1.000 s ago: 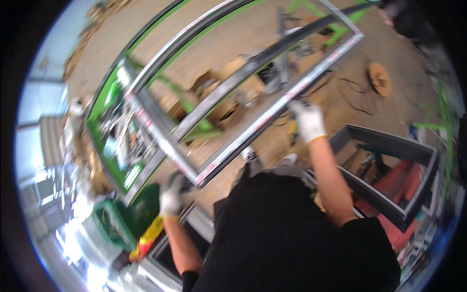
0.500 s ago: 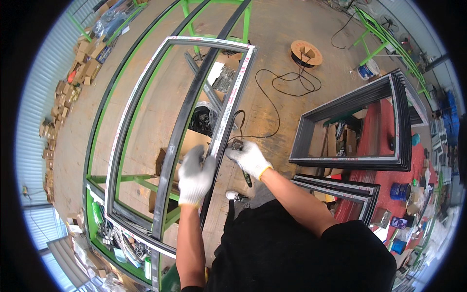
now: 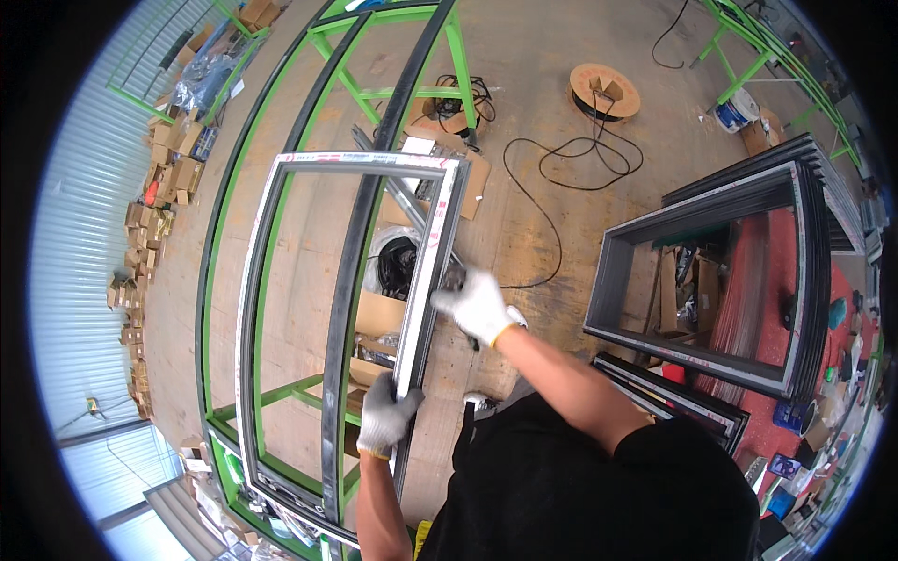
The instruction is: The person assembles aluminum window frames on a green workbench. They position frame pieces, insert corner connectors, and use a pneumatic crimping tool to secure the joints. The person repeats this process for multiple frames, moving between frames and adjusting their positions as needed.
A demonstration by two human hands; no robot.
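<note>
A white-and-dark window frame with printed protective film lies across a green stand with dark padded bars. My left hand, in a white knit glove, is closed over its right-hand rail, thumb on top. Farther along this rail, my right hand in a matching glove is closed round a dark hand tool held against the outer edge. Slight blur and the fingers hide most of the tool. A black cord runs from a reel on the floor toward my right hand; its end is hidden.
More dark frames stand stacked on a red surface at the right. Below the stand's bars are cardboard boxes and a coil of black strip. Cartons line the left wall. A white bucket stands at the far right.
The view has shifted, so the frame sits lower in it. My left hand, blurred and loose before, now grips the rail. My right hand has moved farther along it toward the far corner.
</note>
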